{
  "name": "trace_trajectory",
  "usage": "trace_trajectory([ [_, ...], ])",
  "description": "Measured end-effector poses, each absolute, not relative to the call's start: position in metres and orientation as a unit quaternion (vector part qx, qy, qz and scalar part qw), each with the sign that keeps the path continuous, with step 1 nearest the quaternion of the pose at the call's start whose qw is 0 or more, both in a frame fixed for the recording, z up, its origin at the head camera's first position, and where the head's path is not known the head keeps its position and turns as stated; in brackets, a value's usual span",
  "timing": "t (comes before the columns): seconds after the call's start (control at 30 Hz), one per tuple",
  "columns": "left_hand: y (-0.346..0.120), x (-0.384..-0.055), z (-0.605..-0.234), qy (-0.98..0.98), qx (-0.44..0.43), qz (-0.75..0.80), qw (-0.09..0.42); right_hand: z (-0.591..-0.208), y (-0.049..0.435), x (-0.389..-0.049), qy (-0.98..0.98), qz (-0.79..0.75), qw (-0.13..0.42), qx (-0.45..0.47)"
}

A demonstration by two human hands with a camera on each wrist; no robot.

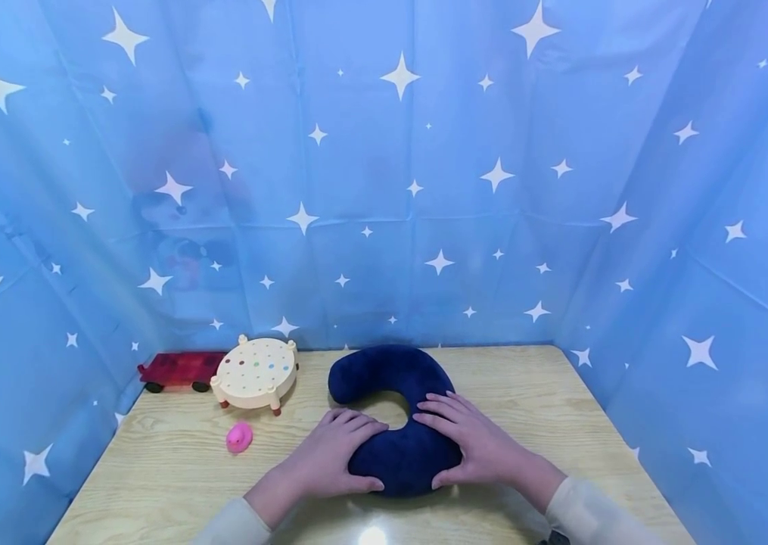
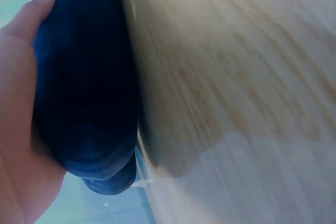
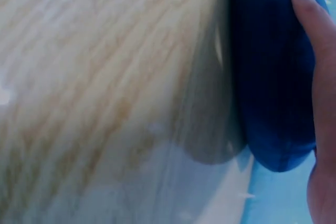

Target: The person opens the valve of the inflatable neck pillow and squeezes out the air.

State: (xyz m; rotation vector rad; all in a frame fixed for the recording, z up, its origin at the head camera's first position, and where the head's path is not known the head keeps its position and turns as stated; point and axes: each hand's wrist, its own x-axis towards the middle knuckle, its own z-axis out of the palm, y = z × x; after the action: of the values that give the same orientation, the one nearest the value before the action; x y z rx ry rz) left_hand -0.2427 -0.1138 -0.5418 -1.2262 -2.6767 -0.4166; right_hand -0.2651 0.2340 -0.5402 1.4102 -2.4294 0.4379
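A navy-blue, C-shaped neck pillow (image 1: 400,465) lies on the wooden table, its opening toward the left. My left hand (image 1: 336,456) grips the left end of its near arm, fingers over the top and thumb along the front. On the other side my right hand (image 1: 475,443) holds the pillow's right curve, with its fingers spread across the top and its thumb at the near edge. The left wrist view shows the thumb (image 2: 39,14) against the plush side of the pillow (image 2: 86,77). In the right wrist view the other thumb (image 3: 310,11) presses the pillow (image 3: 273,77) likewise.
Left of the pillow, a cream round stool-like toy (image 1: 257,371) with colored dots leans by a red wheeled toy cart (image 1: 182,369). A small pink toy (image 1: 239,437) sits nearer. Blue star-patterned curtains (image 1: 370,174) surround the table (image 1: 527,378).
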Motion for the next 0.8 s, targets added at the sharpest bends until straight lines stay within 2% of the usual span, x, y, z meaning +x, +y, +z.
trace_trajectory([
  [0.53, -0.123, -0.263, -0.541, -0.887, -0.431, -0.148, 0.076, -0.548, 0.226, -0.252, -0.849, 0.158, 0.17, 0.474],
  [0.8, -0.132, -0.27, -0.54, -0.89, -0.424, -0.16, 0.045, -0.546, 0.224, -0.241, -0.848, 0.129, 0.169, 0.486],
])
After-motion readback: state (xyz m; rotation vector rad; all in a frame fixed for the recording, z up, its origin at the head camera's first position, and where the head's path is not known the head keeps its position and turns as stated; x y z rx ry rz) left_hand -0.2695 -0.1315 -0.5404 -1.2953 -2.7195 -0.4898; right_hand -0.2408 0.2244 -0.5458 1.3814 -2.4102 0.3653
